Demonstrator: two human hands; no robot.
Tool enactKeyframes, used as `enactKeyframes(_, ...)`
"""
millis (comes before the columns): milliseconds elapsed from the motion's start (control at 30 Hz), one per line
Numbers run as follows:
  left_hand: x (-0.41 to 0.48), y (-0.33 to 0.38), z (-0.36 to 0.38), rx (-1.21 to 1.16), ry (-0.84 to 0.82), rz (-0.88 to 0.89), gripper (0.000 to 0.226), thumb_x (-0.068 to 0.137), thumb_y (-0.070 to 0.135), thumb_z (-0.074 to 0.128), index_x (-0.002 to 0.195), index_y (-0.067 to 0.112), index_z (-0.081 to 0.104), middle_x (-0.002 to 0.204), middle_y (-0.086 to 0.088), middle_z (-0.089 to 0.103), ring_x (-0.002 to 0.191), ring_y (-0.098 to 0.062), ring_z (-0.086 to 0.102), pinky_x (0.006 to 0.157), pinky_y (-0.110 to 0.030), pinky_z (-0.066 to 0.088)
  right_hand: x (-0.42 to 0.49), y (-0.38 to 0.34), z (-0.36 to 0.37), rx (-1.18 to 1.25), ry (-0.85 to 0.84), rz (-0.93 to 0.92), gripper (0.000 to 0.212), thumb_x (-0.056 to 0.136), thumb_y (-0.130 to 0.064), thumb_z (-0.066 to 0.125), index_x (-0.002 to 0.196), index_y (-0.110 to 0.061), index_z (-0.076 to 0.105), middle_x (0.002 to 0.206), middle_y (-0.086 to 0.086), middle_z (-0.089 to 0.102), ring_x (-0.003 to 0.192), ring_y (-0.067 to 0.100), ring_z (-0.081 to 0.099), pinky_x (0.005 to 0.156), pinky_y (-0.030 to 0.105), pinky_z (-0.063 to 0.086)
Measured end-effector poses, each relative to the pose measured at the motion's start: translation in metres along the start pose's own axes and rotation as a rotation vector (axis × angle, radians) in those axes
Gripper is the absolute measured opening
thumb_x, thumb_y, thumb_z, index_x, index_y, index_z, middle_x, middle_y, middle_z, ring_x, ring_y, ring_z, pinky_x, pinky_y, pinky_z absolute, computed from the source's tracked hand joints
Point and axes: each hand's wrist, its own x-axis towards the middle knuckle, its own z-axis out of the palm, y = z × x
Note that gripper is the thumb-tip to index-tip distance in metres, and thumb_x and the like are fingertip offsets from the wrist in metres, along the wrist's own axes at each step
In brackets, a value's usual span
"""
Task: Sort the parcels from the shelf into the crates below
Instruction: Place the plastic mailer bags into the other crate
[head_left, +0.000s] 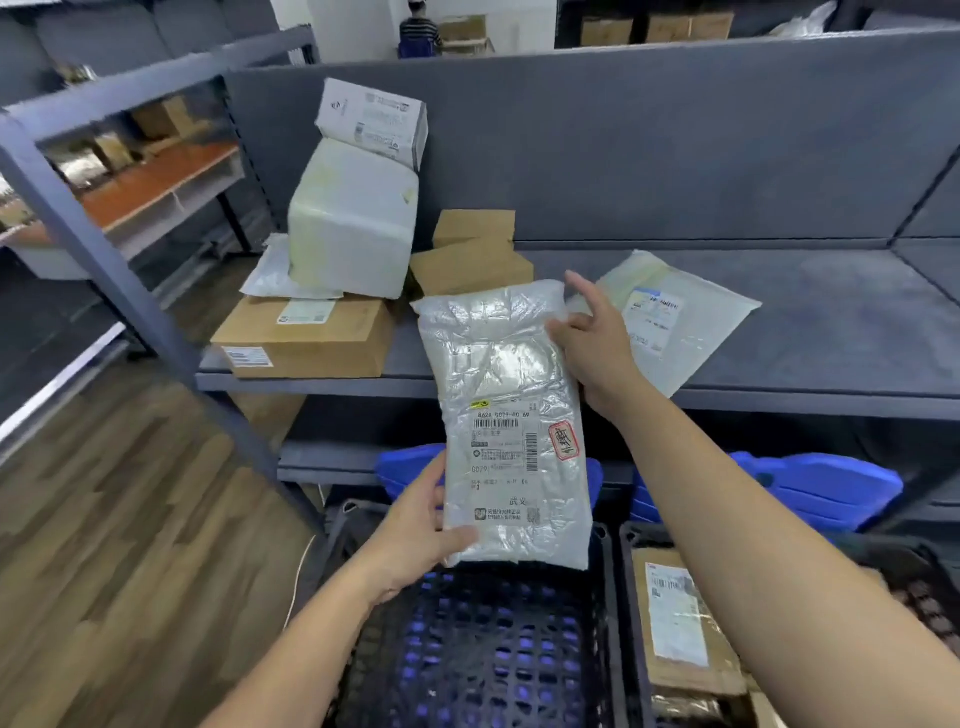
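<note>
Bagged parcel (511, 415) above the left crate (483, 649); on the shelf (831, 332), boxes (306, 338) left, envelope (675, 322) right.

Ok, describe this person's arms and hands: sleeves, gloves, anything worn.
Both arms are bare: the left forearm and right forearm show no sleeve within the frame. The left hand and right hand wear no gloves. No watch, band or ring is visible on either wrist or on the fingers that show.
</note>
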Motion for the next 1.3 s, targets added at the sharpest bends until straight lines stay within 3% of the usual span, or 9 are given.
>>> enactKeyframes(167,-0.024,-0.036,-0.016,0.08,0.021,0.044,0.108,0.091,-0.002,0.071,0.149,0.069,0.013,0.138,0.029,0.062,0.115,-0.008,0.07,0.092,-0.026,0.058,-0.034,0.021,0.011,-0.264,0.051,-0.022,0.059,0.101,-0.004,0.058,0.154,-0.029,0.048,0.089,0.009,0.054,0.072,0.014,0.05,0.062,0.015,0.047)
enactKeyframes(267,-0.034,-0.066,-0.017,0.176,0.006,0.088,0.111,0.094,0.002,0.069,0.134,0.087,0.012,0.142,0.037,0.053,0.118,0.003,0.063,0.097,-0.014,0.051,-0.052,0.047,0.013,-0.4,0.083,-0.035,0.059,0.1,-0.005,0.058,0.153,-0.03,0.049,0.087,0.01,0.053,0.074,0.017,0.048,0.07,0.023,0.047)
enactKeyframes(467,-0.041,-0.137,-0.016,0.296,-0.238,-0.02,0.099,0.09,0.002,0.073,0.142,0.075,0.031,0.151,0.018,0.051,0.126,0.012,0.054,0.113,-0.03,0.047,-0.095,0.096,0.022,-0.688,-0.037,0.032,0.049,0.099,-0.009,0.056,0.144,-0.029,0.054,0.093,-0.004,0.062,0.076,0.011,0.058,0.075,0.03,0.051)
enactKeyframes(600,-0.027,-0.171,-0.002,0.134,-0.191,-0.159,0.082,0.095,-0.005,0.067,0.134,0.066,0.049,0.155,0.008,0.053,0.129,-0.011,0.061,0.106,-0.037,0.054,-0.109,0.146,0.014,-0.821,-0.08,0.122,0.042,0.101,-0.009,0.053,0.14,-0.022,0.052,0.093,-0.007,0.061,0.074,0.011,0.058,0.075,0.031,0.044)
enactKeyframes(700,-0.013,-0.206,0.013,0.192,-0.279,-0.243,0.092,0.092,-0.009,0.069,0.147,0.058,0.037,0.161,0.011,0.042,0.115,-0.018,0.067,0.099,-0.04,0.058,-0.12,0.199,0.003,-0.949,-0.139,0.231,0.046,0.101,-0.008,0.051,0.145,-0.02,0.047,0.088,0.002,0.059,0.077,0.026,0.06,0.072,0.036,0.046)
enactKeyframes(833,0.004,-0.262,0.034,0.29,-0.43,-0.336,0.115,0.085,-0.007,0.078,0.161,0.048,0.013,0.167,0.022,0.015,0.148,-0.015,0.042,0.118,-0.041,0.043,-0.137,0.27,-0.012,-1.095,-0.174,0.271,0.049,0.098,-0.005,0.05,0.146,-0.015,0.045,0.101,0.015,0.06,0.096,0.04,0.061,0.078,0.042,0.049)
enactKeyframes(1033,0.03,-0.329,0.059,0.413,-0.509,-0.455,0.126,0.08,0.001,0.087,0.163,0.046,0.003,0.168,0.019,0.015,0.149,-0.014,0.039,0.121,-0.04,0.04,-0.158,0.337,-0.013,-1.419,-0.449,0.265,0.063,0.096,-0.011,0.059,0.154,-0.015,0.037,0.146,0.019,0.041,0.125,0.04,0.052,0.094,0.047,0.051)
enactKeyframes(1200,0.046,-0.371,0.07,0.439,-0.5,-0.502,0.129,0.08,-0.006,0.083,0.161,0.053,0.002,0.168,0.008,0.029,0.128,-0.024,0.062,0.099,-0.035,0.058,-0.165,0.38,0.001,-1.66,-0.734,0.462,0.091,0.104,-0.039,0.057,0.165,-0.011,-0.003,0.169,0.028,-0.012,0.158,0.047,-0.001,0.117,0.055,0.036)
enactKeyframes(1300,0.051,-0.387,0.078,0.496,-0.538,-0.498,0.128,0.083,-0.007,0.08,0.163,0.045,-0.005,0.173,0.001,0.012,0.143,-0.024,0.049,0.093,-0.016,0.053,-0.171,0.409,0.013,-1.749,-0.772,0.532,0.1,0.104,-0.047,0.056,0.162,-0.007,-0.016,0.164,0.03,-0.029,0.155,0.05,-0.014,0.123,0.063,0.022)
